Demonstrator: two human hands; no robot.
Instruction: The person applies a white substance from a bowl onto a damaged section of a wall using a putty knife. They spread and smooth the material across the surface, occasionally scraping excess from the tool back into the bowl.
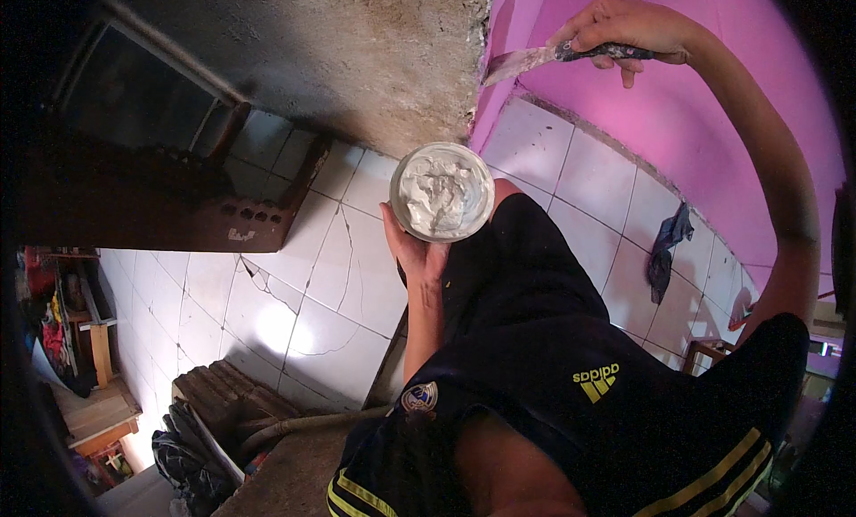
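A round tub (399, 216) of whitish putty (443, 192) rests in my left hand (417, 252), whose fingers are wrapped about its near left side. The paste inside is uneven, with ridges and smears. Up at the right, my right hand (615, 34) grips a putty knife (519, 64) by its dark, paint-spotted handle. The flat blade points left, and its tip is at the narrow pink edge (486, 116) where the pink wall meets rough bare plaster. Whether the tip presses on the surface I cannot tell.
Rough grey-brown plaster (383, 62) stands ahead, with a pink wall (704, 98) on the right. A dark wooden door or frame (178, 205) juts in at left. White floor tiles (330, 312) are cracked. A dark cloth or bag (664, 254) lies right; shelves (94, 339) stand far left.
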